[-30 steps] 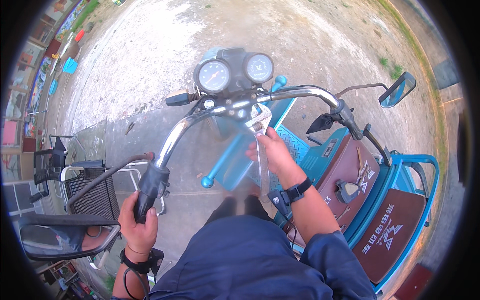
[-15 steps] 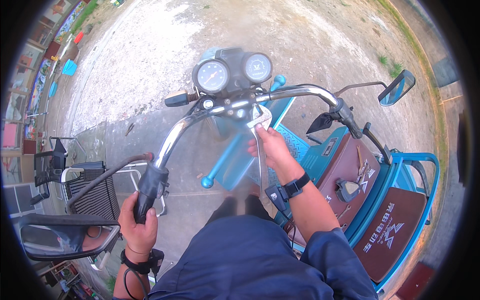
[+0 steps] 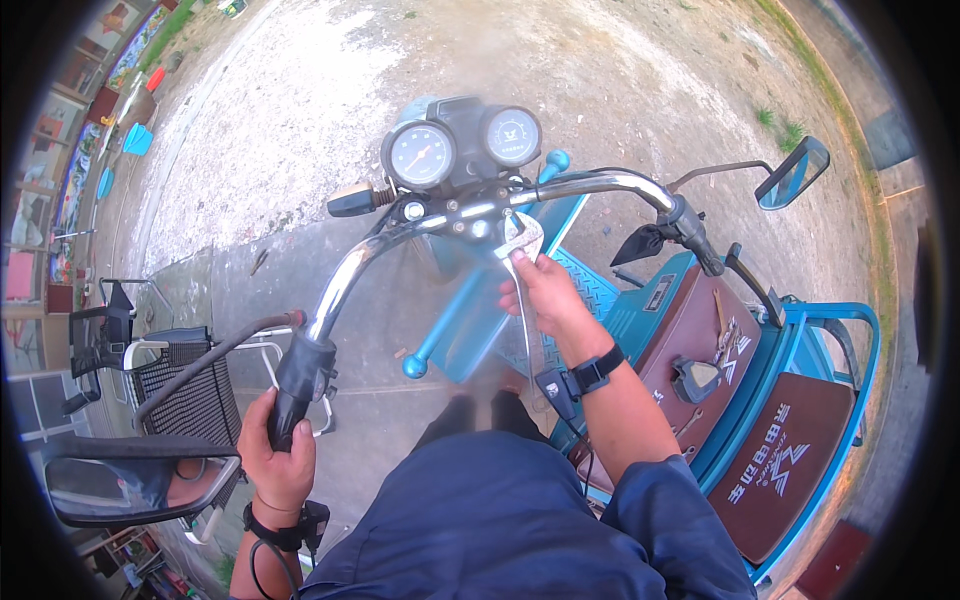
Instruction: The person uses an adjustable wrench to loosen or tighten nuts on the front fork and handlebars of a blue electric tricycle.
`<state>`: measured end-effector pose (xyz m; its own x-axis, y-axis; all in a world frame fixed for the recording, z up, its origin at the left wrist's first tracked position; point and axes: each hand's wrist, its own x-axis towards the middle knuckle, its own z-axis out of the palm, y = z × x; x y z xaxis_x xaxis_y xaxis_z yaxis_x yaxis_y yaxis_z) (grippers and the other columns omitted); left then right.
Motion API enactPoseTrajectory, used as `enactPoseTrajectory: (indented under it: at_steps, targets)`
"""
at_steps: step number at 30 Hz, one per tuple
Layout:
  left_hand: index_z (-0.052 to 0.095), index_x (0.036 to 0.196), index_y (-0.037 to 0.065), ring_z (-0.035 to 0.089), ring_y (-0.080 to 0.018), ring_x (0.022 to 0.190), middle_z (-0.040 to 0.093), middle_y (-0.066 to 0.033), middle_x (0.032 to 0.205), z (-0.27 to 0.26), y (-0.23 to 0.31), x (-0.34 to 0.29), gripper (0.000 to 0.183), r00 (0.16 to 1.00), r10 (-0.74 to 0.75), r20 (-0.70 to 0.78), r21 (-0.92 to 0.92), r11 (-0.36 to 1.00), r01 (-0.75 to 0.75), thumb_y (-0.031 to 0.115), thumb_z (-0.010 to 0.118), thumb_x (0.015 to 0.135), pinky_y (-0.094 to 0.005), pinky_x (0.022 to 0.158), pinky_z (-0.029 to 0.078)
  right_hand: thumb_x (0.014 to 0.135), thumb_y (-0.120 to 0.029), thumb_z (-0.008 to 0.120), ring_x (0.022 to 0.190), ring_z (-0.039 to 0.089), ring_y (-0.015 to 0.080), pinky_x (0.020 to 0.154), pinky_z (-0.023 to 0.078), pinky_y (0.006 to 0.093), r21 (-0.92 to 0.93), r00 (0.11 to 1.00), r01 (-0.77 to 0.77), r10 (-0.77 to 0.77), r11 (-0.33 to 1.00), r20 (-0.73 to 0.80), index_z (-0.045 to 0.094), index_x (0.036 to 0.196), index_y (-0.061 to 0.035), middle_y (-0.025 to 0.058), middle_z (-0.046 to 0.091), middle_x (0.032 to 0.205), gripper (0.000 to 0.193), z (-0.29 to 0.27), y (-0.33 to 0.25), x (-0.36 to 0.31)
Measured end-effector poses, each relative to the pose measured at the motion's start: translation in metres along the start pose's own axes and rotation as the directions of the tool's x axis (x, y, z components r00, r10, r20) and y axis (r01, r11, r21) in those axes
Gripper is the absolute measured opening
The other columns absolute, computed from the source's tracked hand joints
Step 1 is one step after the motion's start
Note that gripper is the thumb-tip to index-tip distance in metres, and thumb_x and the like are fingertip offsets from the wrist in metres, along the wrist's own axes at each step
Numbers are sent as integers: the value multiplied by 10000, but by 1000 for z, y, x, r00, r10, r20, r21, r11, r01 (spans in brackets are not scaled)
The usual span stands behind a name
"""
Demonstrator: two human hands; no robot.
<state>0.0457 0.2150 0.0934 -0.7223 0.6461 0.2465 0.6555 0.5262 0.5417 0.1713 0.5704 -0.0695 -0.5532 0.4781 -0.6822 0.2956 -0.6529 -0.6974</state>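
Wrench (image 3: 524, 240) by the near edge of the handlebar's (image 3: 480, 210) middle: I see the right hand (image 3: 546, 290) gripping it, forearm (image 3: 630, 415) angled inward. The left hand (image 3: 275, 450) wraps the grip (image 3: 289, 408), apparently tightly.

Wrench (image 3: 523, 239) in the right fingers (image 3: 527, 268) is shiny smooth metal. Handlebar (image 3: 480, 210) just beyond them, super glossy chrome. Grip (image 3: 291, 407) inside the left fingers (image 3: 257, 412), dullish, plastic-looking.

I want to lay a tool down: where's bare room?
Mostly bare: concrete between left handgrip and the person's legs; rear brown pad within the blue rail, slope unclear. Crowded: front brown seat, with tools; around the wrench in the right hand.
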Motion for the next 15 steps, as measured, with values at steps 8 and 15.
enactPoseTrajectory:
  at_steps: [8, 15]
  targets:
    - [563, 1240, -45, 644, -290, 934, 634, -186, 1071, 1, 0, -3, 499, 999, -50, -7, 5, 999, 50, 35, 682, 762, -354, 872, 497, 978, -383, 590, 611, 638, 213, 541, 524, 347, -37, 1000, -1, 1, 999, 9, 530, 1098, -54, 105, 635, 816, 355, -7, 1, 3]
    - [561, 1242, -43, 643, -290, 938, 634, -184, 1078, 2, -2, -4, 499, 999, -33, -17, 0, 999, 33, 47, 684, 767, -352, 877, 496, 1004, -344, 538, 536, 595, 188, 483, 492, 307, -132, 999, 38, -39, 990, -3, 529, 1085, -48, 82, 603, 746, 308, -15, -4, 8]
